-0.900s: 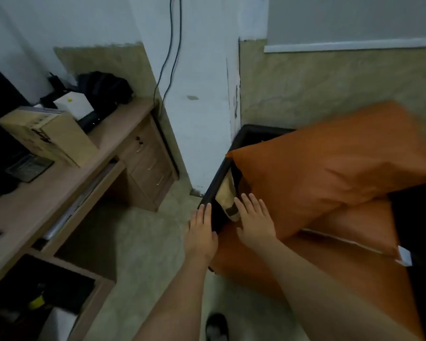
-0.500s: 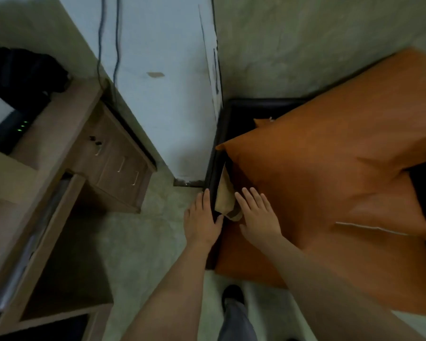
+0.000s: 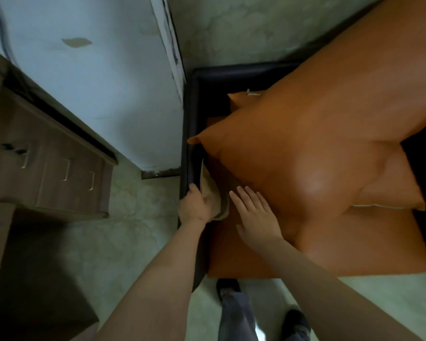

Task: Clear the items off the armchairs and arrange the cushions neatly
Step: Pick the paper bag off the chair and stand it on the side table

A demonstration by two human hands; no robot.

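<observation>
One crumpled beige paper (image 3: 210, 190) beside a plump, glossy orange cushion (image 3: 305, 156)

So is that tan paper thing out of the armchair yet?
No: tan paper sits wedged between armrest and seat cushion, left hand gripping it.

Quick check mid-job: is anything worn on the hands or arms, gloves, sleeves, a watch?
No. The left hand and right hand are ungloved, with no ring or watch showing. Both forearms are bare; no sleeve in view.
</observation>
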